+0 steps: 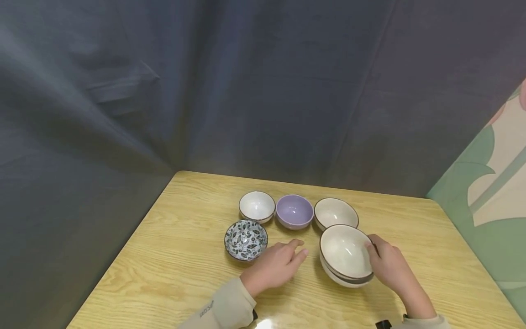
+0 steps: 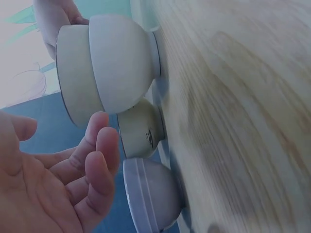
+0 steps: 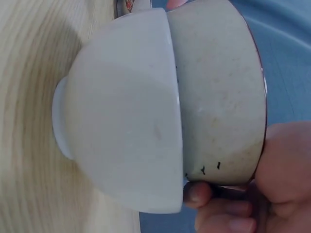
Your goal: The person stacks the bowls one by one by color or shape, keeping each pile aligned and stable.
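My right hand [image 1: 388, 262] pinches the rim of a cream bowl [image 1: 345, 249] with a dark edge, thumb inside and fingers outside. That bowl sits nested in a white bowl [image 3: 121, 111], whose foot is at or just above the table; contact cannot be told. To the left, my left hand [image 1: 275, 267] holds nothing, its fingers loosely bent in the left wrist view. It lies between the stack and a bowl with a dark leaf pattern [image 1: 245, 240]. Behind the stack stands another cream bowl [image 1: 336, 213].
A purple bowl [image 1: 294, 211] and a small white bowl [image 1: 256, 205] stand in the back row, left of the rear cream bowl. All are on a light wooden table [image 1: 172, 237]. A dark curtain [image 1: 267, 100] hangs behind it, and a patterned green panel [image 1: 485, 205] borders the right.
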Demonstrator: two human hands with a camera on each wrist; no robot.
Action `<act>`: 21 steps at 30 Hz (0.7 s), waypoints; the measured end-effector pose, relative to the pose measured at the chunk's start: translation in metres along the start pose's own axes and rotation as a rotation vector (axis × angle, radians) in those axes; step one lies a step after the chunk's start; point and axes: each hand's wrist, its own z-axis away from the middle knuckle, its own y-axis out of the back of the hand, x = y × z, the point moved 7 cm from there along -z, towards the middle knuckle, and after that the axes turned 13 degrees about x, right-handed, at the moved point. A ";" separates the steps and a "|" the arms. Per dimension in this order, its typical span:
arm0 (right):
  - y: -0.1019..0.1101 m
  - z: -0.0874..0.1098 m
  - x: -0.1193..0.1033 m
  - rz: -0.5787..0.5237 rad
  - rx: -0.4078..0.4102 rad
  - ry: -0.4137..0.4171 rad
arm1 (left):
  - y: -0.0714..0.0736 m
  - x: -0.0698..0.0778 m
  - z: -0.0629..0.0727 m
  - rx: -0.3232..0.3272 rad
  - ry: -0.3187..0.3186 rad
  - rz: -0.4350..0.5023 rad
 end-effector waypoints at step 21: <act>-0.014 0.002 -0.012 -0.029 0.016 -0.003 | -0.018 0.030 -0.022 0.157 0.009 -0.059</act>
